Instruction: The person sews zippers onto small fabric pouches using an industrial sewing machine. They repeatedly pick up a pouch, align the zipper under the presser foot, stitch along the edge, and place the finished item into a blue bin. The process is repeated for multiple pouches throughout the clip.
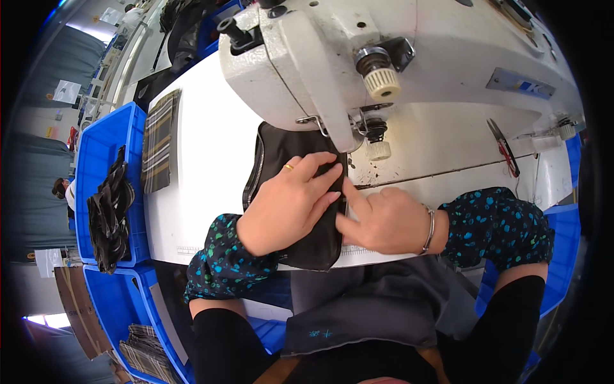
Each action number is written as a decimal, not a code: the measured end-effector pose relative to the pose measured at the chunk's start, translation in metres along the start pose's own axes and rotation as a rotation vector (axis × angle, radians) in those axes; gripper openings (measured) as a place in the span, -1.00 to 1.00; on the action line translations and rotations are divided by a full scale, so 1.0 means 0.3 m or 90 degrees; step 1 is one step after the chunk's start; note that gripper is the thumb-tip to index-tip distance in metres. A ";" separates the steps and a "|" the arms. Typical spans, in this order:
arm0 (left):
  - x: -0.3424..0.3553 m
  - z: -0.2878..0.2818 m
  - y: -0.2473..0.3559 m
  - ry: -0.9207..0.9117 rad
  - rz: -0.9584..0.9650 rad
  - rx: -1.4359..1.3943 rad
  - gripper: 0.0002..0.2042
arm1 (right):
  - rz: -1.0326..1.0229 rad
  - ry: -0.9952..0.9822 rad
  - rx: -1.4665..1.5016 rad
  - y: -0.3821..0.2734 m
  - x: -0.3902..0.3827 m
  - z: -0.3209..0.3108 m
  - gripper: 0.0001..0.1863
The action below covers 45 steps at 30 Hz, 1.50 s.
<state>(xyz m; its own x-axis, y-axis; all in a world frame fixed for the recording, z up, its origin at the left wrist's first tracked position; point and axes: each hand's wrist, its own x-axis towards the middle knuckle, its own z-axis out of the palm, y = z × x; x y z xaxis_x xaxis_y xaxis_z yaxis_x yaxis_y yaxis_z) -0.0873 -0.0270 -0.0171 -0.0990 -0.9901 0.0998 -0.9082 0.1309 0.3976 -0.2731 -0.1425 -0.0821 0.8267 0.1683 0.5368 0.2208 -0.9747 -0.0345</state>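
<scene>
A black fabric piece [307,246] with a metal zipper [256,166] along its left side lies under the head of a white sewing machine [409,70]. My left hand [288,198] rests flat on the fabric, fingers stretched toward the needle area. At the fabric's right edge is my right hand [384,221], with index finger and thumb on the edge and the other fingers curled. The machine head hides the needle and the fabric's far end.
Scissors [503,147] lie on the white table [198,160] at the right. Plaid fabric [160,141] lies at its left edge. Beside it, a blue bin [133,185] holds dark strips [112,211]; a lower blue bin [118,297] holds plaid pieces [150,355].
</scene>
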 end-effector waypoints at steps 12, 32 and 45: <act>-0.062 0.039 0.082 0.030 0.006 0.217 -0.52 | -0.103 0.020 -0.073 -0.028 -0.005 -0.017 -0.76; 0.002 0.076 0.002 0.109 -0.020 0.211 -0.52 | -0.047 -0.048 -0.144 0.045 0.009 -0.022 -0.73; 0.047 0.056 -0.111 0.198 0.030 0.186 -0.65 | 0.081 -0.025 -0.035 0.103 0.024 0.012 -0.78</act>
<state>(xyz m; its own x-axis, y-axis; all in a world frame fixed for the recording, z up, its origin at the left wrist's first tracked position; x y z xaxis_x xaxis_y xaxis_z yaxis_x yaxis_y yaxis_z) -0.0652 -0.0461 -0.0442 -0.0565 -0.9149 0.3997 -0.9870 0.1114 0.1155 -0.2585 -0.1710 -0.0823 0.8657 0.0480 0.4983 0.0858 -0.9949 -0.0534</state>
